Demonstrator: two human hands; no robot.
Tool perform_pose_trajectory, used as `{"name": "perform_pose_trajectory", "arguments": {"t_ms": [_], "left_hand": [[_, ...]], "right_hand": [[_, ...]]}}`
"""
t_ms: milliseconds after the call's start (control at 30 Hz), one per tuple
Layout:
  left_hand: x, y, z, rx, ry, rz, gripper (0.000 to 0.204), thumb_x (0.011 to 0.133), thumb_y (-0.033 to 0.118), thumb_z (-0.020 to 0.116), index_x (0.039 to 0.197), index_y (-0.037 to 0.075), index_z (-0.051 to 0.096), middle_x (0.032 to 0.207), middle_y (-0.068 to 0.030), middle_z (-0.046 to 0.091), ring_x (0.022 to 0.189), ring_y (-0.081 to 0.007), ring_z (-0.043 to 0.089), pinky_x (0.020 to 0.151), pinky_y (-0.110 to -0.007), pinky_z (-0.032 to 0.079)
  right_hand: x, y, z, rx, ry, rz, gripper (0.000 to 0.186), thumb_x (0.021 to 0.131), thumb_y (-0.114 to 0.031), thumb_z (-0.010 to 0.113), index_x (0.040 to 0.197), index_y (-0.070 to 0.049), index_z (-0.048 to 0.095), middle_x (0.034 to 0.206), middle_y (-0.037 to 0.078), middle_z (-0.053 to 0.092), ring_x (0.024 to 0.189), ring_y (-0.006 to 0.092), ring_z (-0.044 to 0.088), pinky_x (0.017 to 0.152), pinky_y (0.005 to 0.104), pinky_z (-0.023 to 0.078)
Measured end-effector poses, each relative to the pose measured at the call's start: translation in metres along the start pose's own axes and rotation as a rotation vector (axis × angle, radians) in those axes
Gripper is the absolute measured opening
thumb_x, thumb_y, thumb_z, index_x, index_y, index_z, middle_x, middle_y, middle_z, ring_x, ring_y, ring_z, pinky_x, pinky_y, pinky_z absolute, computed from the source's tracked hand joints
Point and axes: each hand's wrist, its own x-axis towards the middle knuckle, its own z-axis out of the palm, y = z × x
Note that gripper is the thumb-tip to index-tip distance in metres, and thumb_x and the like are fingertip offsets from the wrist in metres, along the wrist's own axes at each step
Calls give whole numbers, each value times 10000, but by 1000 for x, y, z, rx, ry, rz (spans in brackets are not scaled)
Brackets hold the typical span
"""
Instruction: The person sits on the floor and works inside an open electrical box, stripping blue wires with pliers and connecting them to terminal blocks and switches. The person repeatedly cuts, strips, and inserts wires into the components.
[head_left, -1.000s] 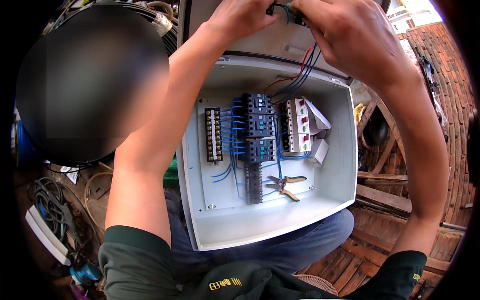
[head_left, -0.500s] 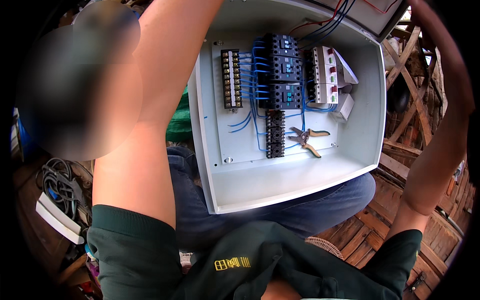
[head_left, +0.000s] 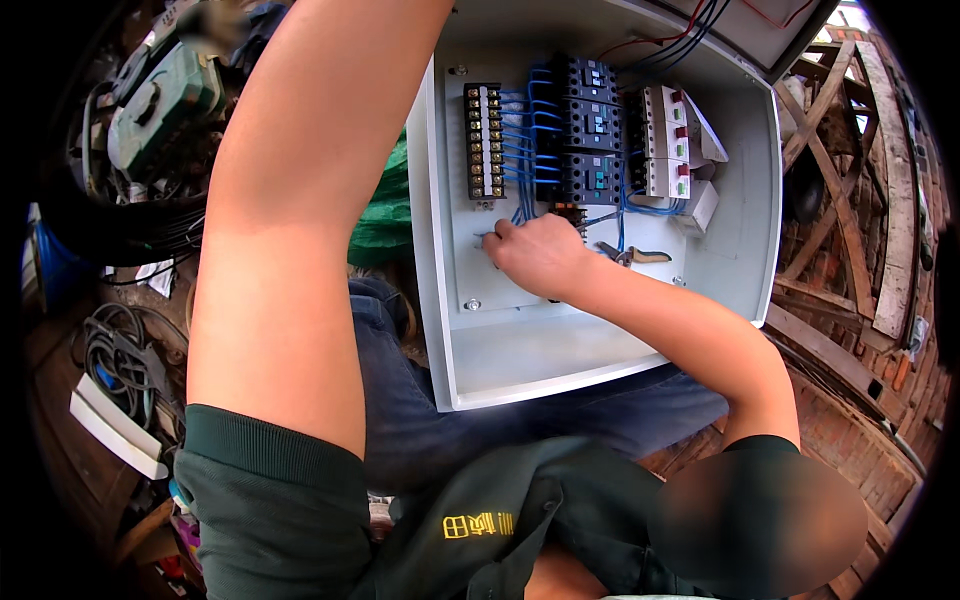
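Note:
An open light-grey metal enclosure (head_left: pixel 600 370) rests on my lap with electrical parts fixed inside. My right hand (head_left: pixel 540 252) reaches in from the right, its fingers pinched on loose blue wire ends below the terminal block (head_left: pixel 484 140); the wire tips are mostly covered. Beneath that wrist lie pliers (head_left: pixel 640 256) with pale handles, partly hidden. The hand also covers most of the black relay sockets (head_left: pixel 572 218). Black contactors (head_left: pixel 592 125) with blue wiring stand above it. My left arm (head_left: pixel 290 220) stretches past the upper edge, its hand out of view.
White breakers (head_left: pixel 665 140) with red and green buttons sit right of the contactors. The enclosure door (head_left: pixel 760 35) hangs open at the top right. Green sacking (head_left: pixel 385 215) and coiled cables (head_left: pixel 120 360) lie to the left. Wooden lattice (head_left: pixel 820 150) stands at the right.
My right hand has come from beyond the upper right into the enclosure, onto the loose blue wires. The enclosure appears shifted slightly right and up. My left arm still reaches upward.

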Motion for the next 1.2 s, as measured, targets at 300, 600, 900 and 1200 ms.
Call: {"name": "perform_pose_trajectory", "arguments": {"t_ms": [300, 600, 900, 1200], "left_hand": [[2, 10, -27, -132, -14, -127, 589, 826, 521, 832, 1091, 2, 746, 975, -105, 753, 865, -192, 716, 782, -341, 568], [29, -14, -47, -381, 237, -241, 328, 855, 172, 738, 1161, 51, 737, 995, -83, 738, 845, -105, 679, 731, -283, 549], [52, -3, -20, -332, 1, -206, 499, 821, 95, 796, 1296, 25, 660, 1200, -50, 710, 1123, -130, 640, 987, -281, 494], [57, 3, -13, -191, 84, -199, 478, 791, 161, 846, 1227, 42, 688, 1040, -50, 756, 954, -135, 696, 885, -300, 546]], "right_hand": [[18, -7, 10, 46, -11, -34, 144, 855, -154, 621, 903, -25, 665, 912, 178, 698, 735, 348, 733, 607, 452, 585], [-54, 81, -213, 295, 615, 141, 264, 830, -204, 713, 881, 44, 640, 830, 261, 694, 825, 422, 702, 772, 468, 574], [-7, 183, -348, 341, 1026, 257, 167, 797, -103, 666, 857, 37, 733, 872, 254, 729, 881, 331, 745, 776, 413, 569], [17, 179, -356, 2, 1032, 293, 242, 730, -90, 599, 876, 5, 766, 909, 275, 718, 943, 437, 707, 882, 492, 563]]}}
